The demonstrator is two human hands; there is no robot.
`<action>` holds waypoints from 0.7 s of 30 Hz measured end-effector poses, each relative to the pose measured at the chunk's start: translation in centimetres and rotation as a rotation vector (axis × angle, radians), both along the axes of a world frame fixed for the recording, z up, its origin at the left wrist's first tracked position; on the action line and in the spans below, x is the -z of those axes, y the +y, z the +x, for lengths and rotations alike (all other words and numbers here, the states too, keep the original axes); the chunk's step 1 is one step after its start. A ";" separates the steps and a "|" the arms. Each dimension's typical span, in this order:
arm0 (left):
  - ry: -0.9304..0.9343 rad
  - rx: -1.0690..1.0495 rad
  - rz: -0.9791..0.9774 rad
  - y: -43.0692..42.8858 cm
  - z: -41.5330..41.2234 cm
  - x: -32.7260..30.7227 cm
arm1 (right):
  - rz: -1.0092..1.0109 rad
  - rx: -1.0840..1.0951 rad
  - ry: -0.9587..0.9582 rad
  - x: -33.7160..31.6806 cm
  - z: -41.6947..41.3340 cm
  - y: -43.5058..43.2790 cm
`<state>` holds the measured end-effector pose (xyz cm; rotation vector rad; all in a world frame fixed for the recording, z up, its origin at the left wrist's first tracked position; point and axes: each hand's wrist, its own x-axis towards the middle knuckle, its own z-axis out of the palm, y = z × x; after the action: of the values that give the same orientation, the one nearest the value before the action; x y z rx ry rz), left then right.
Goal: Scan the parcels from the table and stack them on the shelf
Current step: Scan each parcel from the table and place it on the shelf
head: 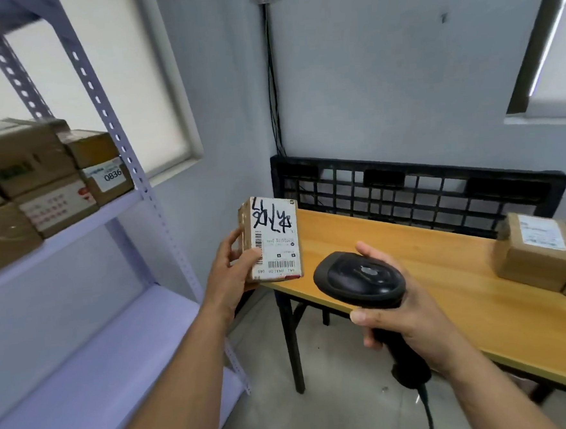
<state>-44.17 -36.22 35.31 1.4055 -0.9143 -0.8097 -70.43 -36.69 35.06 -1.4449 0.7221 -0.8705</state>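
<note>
At nine o'clock the shelf (pixel 84 224) holds stacked boxes (pixel 20 159). In the middle, the left hand (pixel 232 268) grips a small parcel (pixel 273 238) by its sides, label facing the camera. It looks light and stiff, so holding the long sides should work. The right hand (pixel 406 316) wraps around the scanner (pixel 360 279). At three o'clock, other parcels (pixel 535 250) sit on the surface (pixel 429 271).
</note>
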 end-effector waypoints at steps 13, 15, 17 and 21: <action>-0.096 0.240 0.048 2.6 3.0 0.2 | 0.019 -0.046 -0.010 0.3 6.5 1.7; -0.146 0.149 0.034 2.4 4.0 -0.3 | -0.023 -0.050 -0.010 -0.3 6.3 2.2; -0.242 0.055 0.046 2.3 5.8 -0.9 | -0.070 -0.038 -0.019 -1.2 5.8 2.6; -0.382 -0.005 0.094 2.3 8.5 -1.9 | -0.143 -0.032 -0.070 -3.0 5.1 3.4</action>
<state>-35.67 -33.95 37.25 1.6787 -1.1740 -0.5951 -65.35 -33.30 38.07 -1.5406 0.5929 -0.9587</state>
